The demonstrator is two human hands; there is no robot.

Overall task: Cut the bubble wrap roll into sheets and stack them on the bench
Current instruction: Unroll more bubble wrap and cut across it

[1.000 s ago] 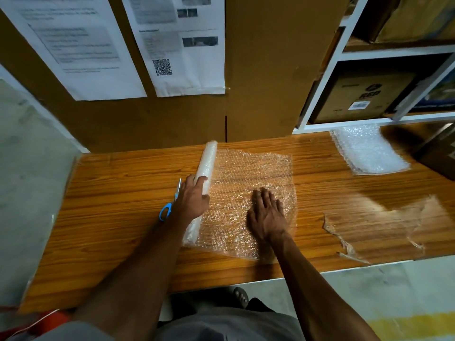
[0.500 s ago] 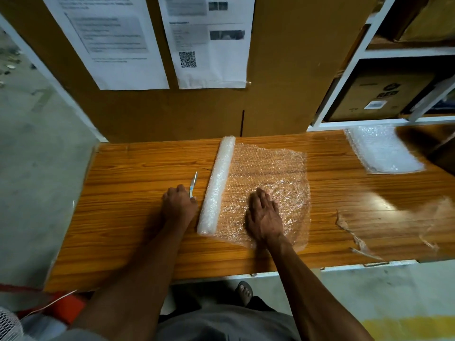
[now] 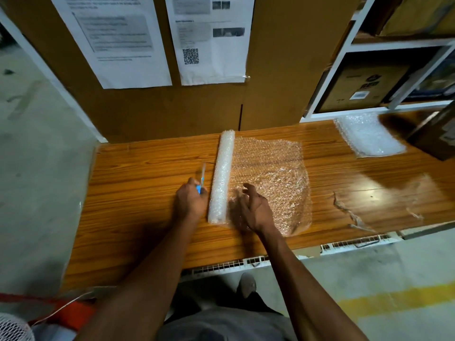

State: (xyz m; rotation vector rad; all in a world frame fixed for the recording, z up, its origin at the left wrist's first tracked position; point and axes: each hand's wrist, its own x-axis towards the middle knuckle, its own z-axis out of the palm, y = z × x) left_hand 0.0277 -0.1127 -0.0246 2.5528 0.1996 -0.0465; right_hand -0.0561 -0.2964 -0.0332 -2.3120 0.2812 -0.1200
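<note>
- Two bare arms reach in from the near edge over the wooden worktop (image 3: 138, 193).
- Left hand (image 3: 190, 201) is curled round the blue-handled scissors (image 3: 202, 179), blades pointing away, just left of the roll.
- Right hand (image 3: 254, 209) hovers over the near left corner of the unrolled sheet, fingers loosely spread and bent, holding nothing; touching the sheet or not, can't tell.
- Bubble wrap roll (image 3: 221, 175) lies on the worktop between the hands, long axis running near to far.
- Unrolled sheet (image 3: 273, 180) spreads flat to the right of the roll, joined to it along the roll's edge.
- Scraps of clear film (image 3: 349, 212) lie on the worktop to the right, apart from the sheet.
- Stack of cut sheets (image 3: 369, 136) sits at the far right of the worktop, near the shelf unit.
- Brown board (image 3: 270, 70) stands behind the worktop with two printed papers (image 3: 209, 38) taped on it; one has a QR code.
- White shelf unit (image 3: 344, 45) at far right holds a cardboard box (image 3: 362, 87).
</note>
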